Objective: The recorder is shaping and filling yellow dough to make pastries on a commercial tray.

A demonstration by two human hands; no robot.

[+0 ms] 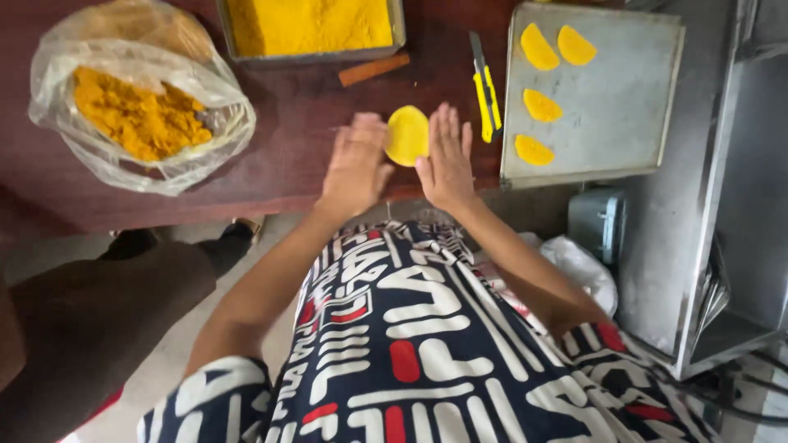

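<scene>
Pressing yellow dough disc [407, 135] between flat, open left hand [355, 166] and right hand [447, 160], nothing gripped; even pressure advised, beside steel tray [624, 123].

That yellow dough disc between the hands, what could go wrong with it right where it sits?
1. The round yellow dough disc lies close to the front edge of the dark red table; a push from the left hand or right hand might slide it off.
2. The yellow utility knife lies just beyond the right hand, so a careless reach could meet it, though I cannot tell if its blade is out.
</scene>
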